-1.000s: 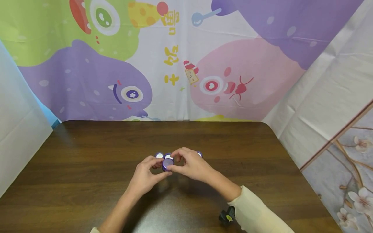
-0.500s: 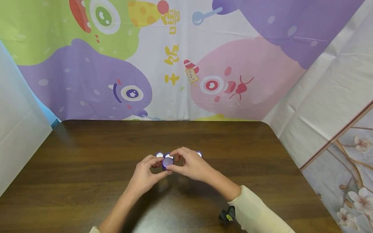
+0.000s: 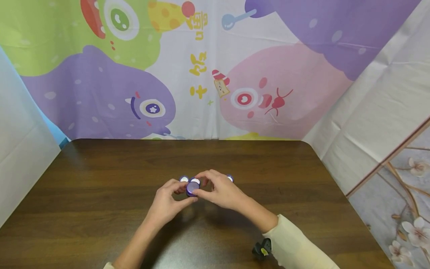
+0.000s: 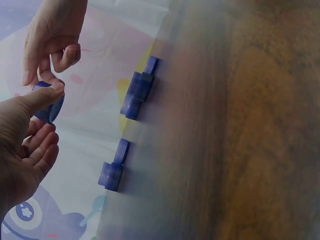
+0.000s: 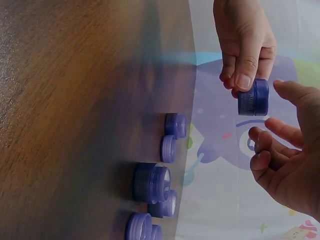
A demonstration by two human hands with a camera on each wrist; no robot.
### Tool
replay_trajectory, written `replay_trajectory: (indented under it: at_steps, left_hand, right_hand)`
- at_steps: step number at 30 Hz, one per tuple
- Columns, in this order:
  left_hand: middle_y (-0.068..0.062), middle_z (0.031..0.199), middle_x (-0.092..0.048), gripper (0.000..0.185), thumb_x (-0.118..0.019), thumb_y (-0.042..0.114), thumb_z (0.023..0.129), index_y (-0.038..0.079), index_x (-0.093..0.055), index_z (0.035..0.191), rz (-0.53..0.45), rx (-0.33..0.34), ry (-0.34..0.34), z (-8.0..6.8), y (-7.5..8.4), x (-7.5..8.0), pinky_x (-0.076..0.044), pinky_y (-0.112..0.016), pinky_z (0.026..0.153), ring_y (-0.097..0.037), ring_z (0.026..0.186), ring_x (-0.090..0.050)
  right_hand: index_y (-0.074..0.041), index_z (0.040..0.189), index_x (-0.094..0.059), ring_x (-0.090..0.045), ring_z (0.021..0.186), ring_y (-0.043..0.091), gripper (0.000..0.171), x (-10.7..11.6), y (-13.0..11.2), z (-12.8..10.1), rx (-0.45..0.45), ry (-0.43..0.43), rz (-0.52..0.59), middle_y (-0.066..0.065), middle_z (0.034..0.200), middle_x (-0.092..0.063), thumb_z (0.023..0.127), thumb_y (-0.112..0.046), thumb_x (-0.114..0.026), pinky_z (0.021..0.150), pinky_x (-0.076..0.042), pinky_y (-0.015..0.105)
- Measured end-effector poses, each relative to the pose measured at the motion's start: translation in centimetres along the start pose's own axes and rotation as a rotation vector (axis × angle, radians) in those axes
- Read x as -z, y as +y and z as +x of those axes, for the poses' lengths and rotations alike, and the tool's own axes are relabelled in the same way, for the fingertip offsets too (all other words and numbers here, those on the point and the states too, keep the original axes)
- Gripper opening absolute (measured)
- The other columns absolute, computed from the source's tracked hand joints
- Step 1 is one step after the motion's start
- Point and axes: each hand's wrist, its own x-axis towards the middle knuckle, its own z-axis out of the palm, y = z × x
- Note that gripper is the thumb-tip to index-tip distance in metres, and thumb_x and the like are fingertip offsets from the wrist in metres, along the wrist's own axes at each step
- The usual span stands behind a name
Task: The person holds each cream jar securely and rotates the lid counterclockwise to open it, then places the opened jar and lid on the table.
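Fingers of both hands are closed on one small purple jar, held above the wooden table. It is pinched by the left hand from one side, while the right hand touches its lid. More purple jars are standing just behind the grip.

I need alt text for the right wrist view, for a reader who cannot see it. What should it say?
Two hands hold a small purple jar in the air: the left hand pinches it from above, and the right hand curls open-fingered just below it. On the dark wooden table beside them stand several more small purple jars and lids in a loose row.
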Motion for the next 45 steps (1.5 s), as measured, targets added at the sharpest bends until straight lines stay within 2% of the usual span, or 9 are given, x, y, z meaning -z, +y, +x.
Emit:
replay_trajectory:
  at_steps: [4, 10, 13, 21, 28, 33, 36, 41, 45]
  left_hand:
    - [0.003, 0.089, -0.061, 0.036, -0.083, 0.021, 0.068, 0.007, -0.070, 0.098, 0.003, 0.012, -0.001, -0.04, 0.00, 0.06, -0.053, -0.033, 0.075, -0.015, 0.083, -0.059]
    - [0.004, 0.090, -0.061, 0.036, -0.083, 0.022, 0.069, 0.008, -0.070, 0.100, -0.003, 0.026, -0.004, -0.11, -0.16, 0.13, -0.052, -0.036, 0.077, -0.012, 0.084, -0.057]
    - [0.004, 0.090, -0.061, 0.035, -0.083, 0.021, 0.069, 0.008, -0.070, 0.099, -0.006, 0.021, 0.001, -0.08, -0.09, 0.18, -0.052, -0.037, 0.077, -0.011, 0.084, -0.057]
    - [0.003, 0.089, -0.061, 0.033, -0.083, 0.020, 0.068, 0.008, -0.070, 0.096, 0.003, -0.007, 0.015, -0.01, 0.19, 0.18, -0.053, -0.037, 0.076, -0.013, 0.083, -0.058]
    - [0.003, 0.090, -0.062, 0.034, -0.083, 0.019, 0.068, 0.007, -0.070, 0.097, -0.002, -0.014, 0.020, -0.06, 0.08, 0.27, -0.053, -0.035, 0.075, -0.012, 0.083, -0.057]
    - [0.002, 0.088, -0.062, 0.031, -0.083, 0.018, 0.068, 0.007, -0.070, 0.094, 0.000, -0.023, 0.035, 0.04, 0.31, 0.37, -0.053, -0.036, 0.075, -0.014, 0.082, -0.058]
    - [0.003, 0.089, -0.062, 0.031, -0.083, 0.019, 0.068, 0.008, -0.070, 0.094, -0.004, -0.013, 0.032, 0.03, 0.36, 0.34, -0.053, -0.036, 0.076, -0.013, 0.083, -0.058]
    - [0.003, 0.089, -0.062, 0.031, -0.083, 0.019, 0.068, 0.009, -0.070, 0.094, 0.002, -0.004, 0.029, 0.00, 0.21, 0.28, -0.052, -0.030, 0.075, -0.012, 0.083, -0.057]
    - [0.003, 0.088, -0.062, 0.030, -0.084, 0.019, 0.068, 0.008, -0.070, 0.093, 0.005, -0.022, 0.041, 0.08, 0.14, 0.30, -0.052, -0.031, 0.074, -0.012, 0.082, -0.057]
  right_hand:
    - [-0.010, 0.106, -0.064, -0.052, 0.073, 0.009, 0.033, 0.04, -0.04, -0.04, 0.007, 0.013, -0.011, 0.005, 0.090, -0.060, 0.081, -0.029, -0.073, 0.059, -0.045, 0.016]
    - [-0.011, 0.114, -0.063, -0.054, 0.074, 0.009, 0.035, 0.06, -0.04, -0.13, 0.034, -0.022, -0.055, 0.002, 0.091, -0.060, 0.082, -0.025, -0.072, 0.062, -0.045, 0.015]
    - [-0.010, 0.117, -0.061, -0.051, 0.072, 0.008, 0.039, 0.05, -0.12, -0.08, 0.022, -0.020, -0.029, 0.001, 0.092, -0.060, 0.083, -0.028, -0.071, 0.060, -0.045, 0.016]
    - [-0.011, 0.106, -0.067, -0.051, 0.069, 0.007, 0.031, -0.02, -0.28, 0.03, 0.018, 0.038, 0.010, 0.002, 0.088, -0.061, 0.082, -0.030, -0.072, 0.058, -0.046, 0.016]
    - [-0.010, 0.116, -0.063, -0.050, 0.069, 0.008, 0.040, -0.04, -0.26, 0.01, 0.053, 0.041, -0.003, 0.000, 0.089, -0.060, 0.081, -0.028, -0.073, 0.057, -0.044, 0.016]
    - [-0.010, 0.107, -0.066, -0.050, 0.068, 0.009, 0.037, -0.13, -0.31, 0.02, 0.030, 0.093, 0.023, 0.000, 0.086, -0.060, 0.077, -0.029, -0.076, 0.055, -0.043, 0.016]
    - [-0.011, 0.103, -0.068, -0.050, 0.068, 0.008, 0.032, -0.16, -0.28, 0.02, 0.026, 0.090, 0.024, -0.001, 0.084, -0.060, 0.078, -0.028, -0.076, 0.055, -0.044, 0.016]
    - [-0.009, 0.109, -0.066, -0.049, 0.066, 0.008, 0.035, -0.22, -0.18, 0.02, 0.025, 0.058, 0.021, -0.001, 0.086, -0.059, 0.080, -0.027, -0.074, 0.054, -0.043, 0.015]
    - [-0.010, 0.111, -0.064, -0.048, 0.065, 0.009, 0.039, -0.23, -0.10, 0.07, 0.021, 0.078, 0.034, -0.001, 0.086, -0.060, 0.078, -0.029, -0.075, 0.053, -0.041, 0.015]
